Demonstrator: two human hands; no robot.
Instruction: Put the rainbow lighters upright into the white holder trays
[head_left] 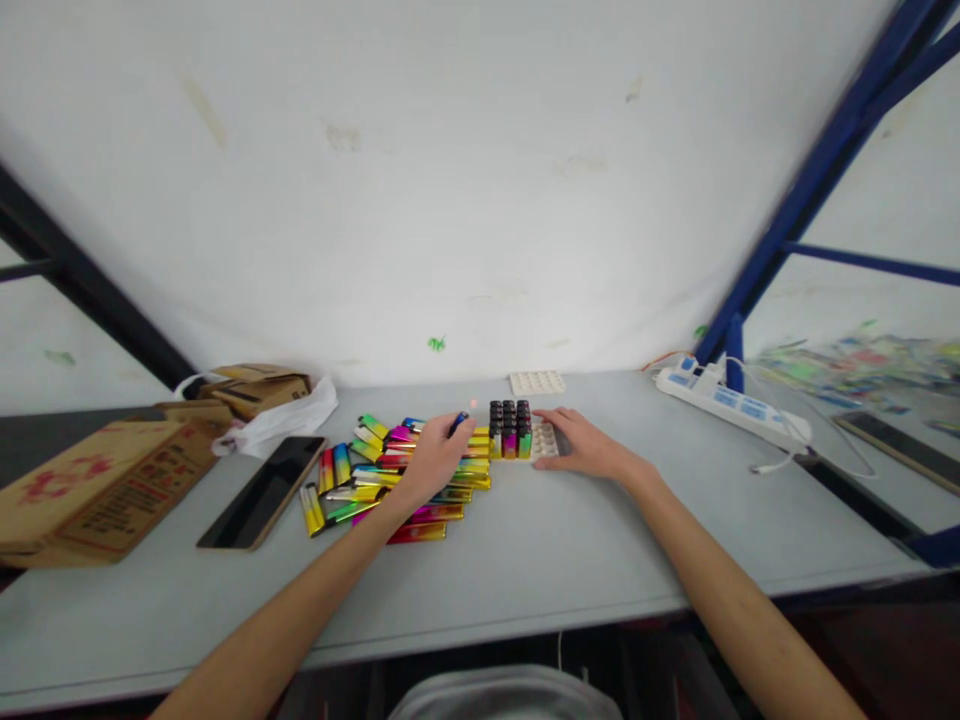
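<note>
My left hand [435, 458] is closed around a lighter, and its blue and dark end [459, 424] shows above the thumb. A small faint pinkish glow hovers just beyond that end. Beneath and beside this hand lies a pile of shiny multicoloured lighters [431, 513]. To its right, several lighters with black tops [510, 430] stand upright in rows in a white holed tray [546, 442]. My right hand [583, 443] grips the tray's right end, thumb at the near side and fingers at the far side. The holes by that hand show no lighters.
A second white tray [537, 382] lies near the wall. On the left are a dark tablet [262, 493], a cardboard box [97, 485], an opened carton [255, 388] and a white plastic bag [300, 413]. A power strip [735, 405] with cables lies right, beside a blue frame post [795, 190].
</note>
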